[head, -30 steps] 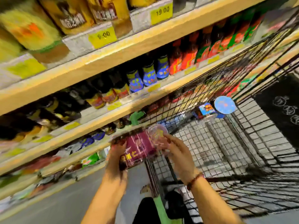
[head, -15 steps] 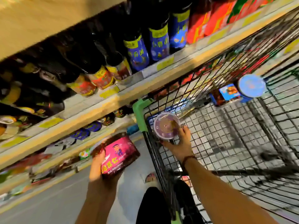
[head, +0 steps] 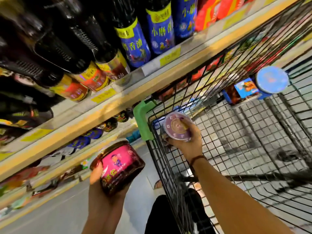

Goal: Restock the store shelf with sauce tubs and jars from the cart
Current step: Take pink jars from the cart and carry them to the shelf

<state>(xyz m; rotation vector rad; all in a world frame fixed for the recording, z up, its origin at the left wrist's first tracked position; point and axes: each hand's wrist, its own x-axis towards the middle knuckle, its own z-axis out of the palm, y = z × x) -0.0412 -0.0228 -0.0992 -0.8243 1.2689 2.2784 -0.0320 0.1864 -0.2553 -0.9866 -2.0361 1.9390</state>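
Beside shelf, left hand cups pink sauce tub over floor, fingers wrapped round it. Right hand grips second tub just inside cart corner, fingers curled round its side. Blue-lid jar lies in cart.

Dark-capped glass sauce bottles cut off at top edge; low-shelf packets blurred, unreadable; yellow price tags possibly numbered, illegible.
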